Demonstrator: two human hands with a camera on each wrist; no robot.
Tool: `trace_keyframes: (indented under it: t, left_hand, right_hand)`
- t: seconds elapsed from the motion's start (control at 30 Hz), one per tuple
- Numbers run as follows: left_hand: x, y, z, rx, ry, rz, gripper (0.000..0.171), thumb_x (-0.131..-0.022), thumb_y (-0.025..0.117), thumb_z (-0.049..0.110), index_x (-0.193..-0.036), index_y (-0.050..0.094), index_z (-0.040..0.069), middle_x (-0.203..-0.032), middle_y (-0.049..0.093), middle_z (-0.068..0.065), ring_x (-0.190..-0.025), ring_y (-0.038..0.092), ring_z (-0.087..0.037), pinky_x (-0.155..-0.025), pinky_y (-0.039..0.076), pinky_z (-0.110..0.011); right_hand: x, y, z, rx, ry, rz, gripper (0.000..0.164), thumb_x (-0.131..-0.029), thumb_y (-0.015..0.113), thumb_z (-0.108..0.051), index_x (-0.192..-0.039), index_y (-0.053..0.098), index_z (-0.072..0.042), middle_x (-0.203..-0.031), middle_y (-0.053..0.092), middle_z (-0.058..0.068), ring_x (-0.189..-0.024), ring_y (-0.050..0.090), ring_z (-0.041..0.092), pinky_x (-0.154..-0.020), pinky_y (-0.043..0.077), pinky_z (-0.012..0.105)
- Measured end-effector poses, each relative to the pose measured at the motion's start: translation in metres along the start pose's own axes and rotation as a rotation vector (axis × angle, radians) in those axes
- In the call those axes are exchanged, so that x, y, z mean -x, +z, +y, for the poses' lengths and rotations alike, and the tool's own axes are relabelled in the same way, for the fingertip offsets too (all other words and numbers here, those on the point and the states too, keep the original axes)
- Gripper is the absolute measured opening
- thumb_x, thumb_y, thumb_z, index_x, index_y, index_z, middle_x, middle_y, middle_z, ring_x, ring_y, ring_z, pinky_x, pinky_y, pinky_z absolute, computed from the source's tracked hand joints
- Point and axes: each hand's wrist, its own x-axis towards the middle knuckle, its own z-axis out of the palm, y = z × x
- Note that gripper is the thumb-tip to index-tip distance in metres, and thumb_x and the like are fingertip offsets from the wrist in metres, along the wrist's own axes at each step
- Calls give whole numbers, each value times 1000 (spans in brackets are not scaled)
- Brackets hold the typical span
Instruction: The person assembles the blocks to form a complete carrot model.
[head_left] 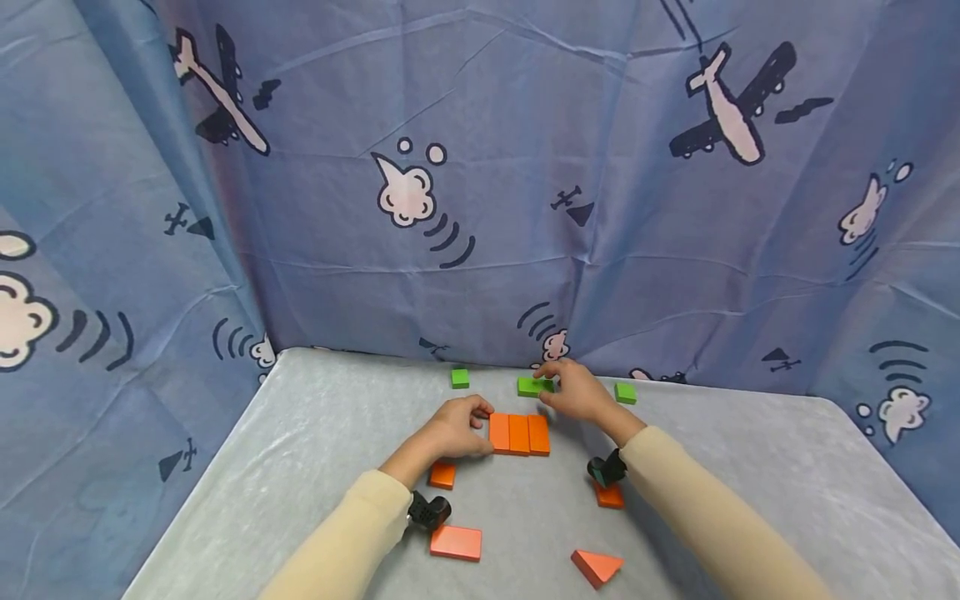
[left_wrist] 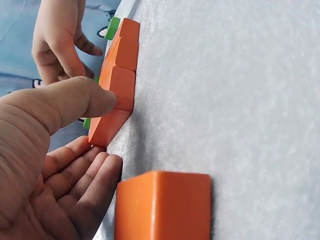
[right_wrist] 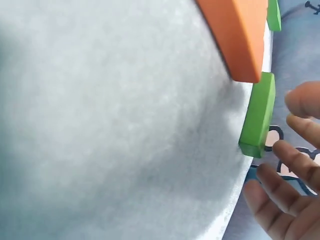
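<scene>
Three orange rectangular blocks (head_left: 518, 435) lie side by side in a row on the table. My left hand (head_left: 454, 427) is at the row's left end, pinching the leftmost orange block (left_wrist: 111, 125) between thumb and index finger at its near and far ends. Beyond the row lies a long green block (head_left: 529, 387). My right hand (head_left: 576, 392) hovers around this block's right end, fingers spread; in the right wrist view a gap shows between its fingertips and the green block (right_wrist: 259, 115).
Small green blocks stand at the back left (head_left: 460, 379) and back right (head_left: 626, 393). Beneath the arms are small orange blocks, left (head_left: 442, 476) and right (head_left: 609, 496). Nearer lie a flat orange-red block (head_left: 456, 542) and a triangular block (head_left: 597, 567). A patterned blue curtain (head_left: 495, 208) hangs behind the table.
</scene>
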Motion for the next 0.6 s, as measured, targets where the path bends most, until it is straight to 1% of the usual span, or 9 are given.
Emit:
trace_keyframes:
  t: [0.2, 0.43, 0.6]
  left_hand:
    - [0, 0, 1, 9, -3, 1, 51, -73, 82, 16, -120, 61, 11, -117, 63, -5, -100, 59, -18, -86, 50, -35]
    - [-1, -1, 2, 19, -2, -2, 51, -73, 82, 16, -119, 62, 12, -116, 63, -4, -100, 59, -18, -86, 50, -35]
    - [1, -2, 1, 15, -4, 0, 51, -72, 83, 16, -118, 62, 11, -114, 63, -4, -97, 58, -17, -84, 50, -34]
  right_hand:
    - [-10, 4, 3, 28, 4, -29, 35, -84, 70, -14, -118, 68, -11, -120, 63, 13, -108, 61, 30, -86, 52, 44]
    - [-15, 5, 4, 38, -2, -39, 36, -83, 69, -8, -119, 67, -5, -119, 65, 14, -111, 60, 31, -95, 48, 48]
    - [-18, 8, 6, 44, -28, -42, 35, -83, 67, -5, -117, 67, -4, -118, 66, 13, -110, 60, 31, -95, 48, 47]
